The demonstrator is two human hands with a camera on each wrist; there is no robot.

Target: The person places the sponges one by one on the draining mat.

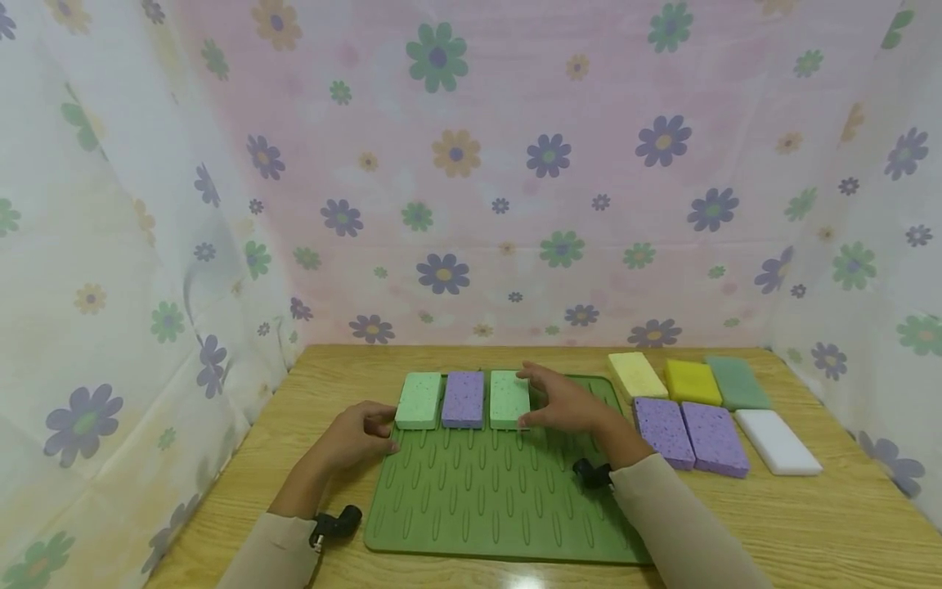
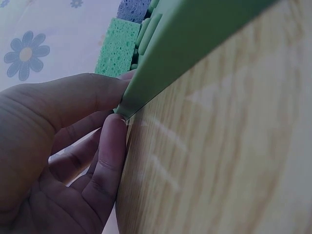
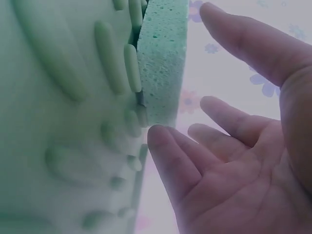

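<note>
Green sponge (image 1: 509,401): laid on the green mat (image 1: 508,543), lower centre of frame, rightmost of three
Right hand (image 1: 570,405): spread wide around it, nothing gripped
Left hand (image 1: 356,435): bent at mat's left edge; pinch cannot be told
Sponge row (image 1: 463,399): apparently being laid; careful withdrawal seems called for

the left sleeve (image 1: 268,556), at seven o'clock in the head view, and the right sleeve (image 1: 684,519), between four and five, are plain beige. the left wrist camera (image 1: 340,523) is stubby and black, with a small pale fitting (image 1: 318,541) at its eight o'clock; the right wrist camera (image 1: 589,474) is black too.
</note>
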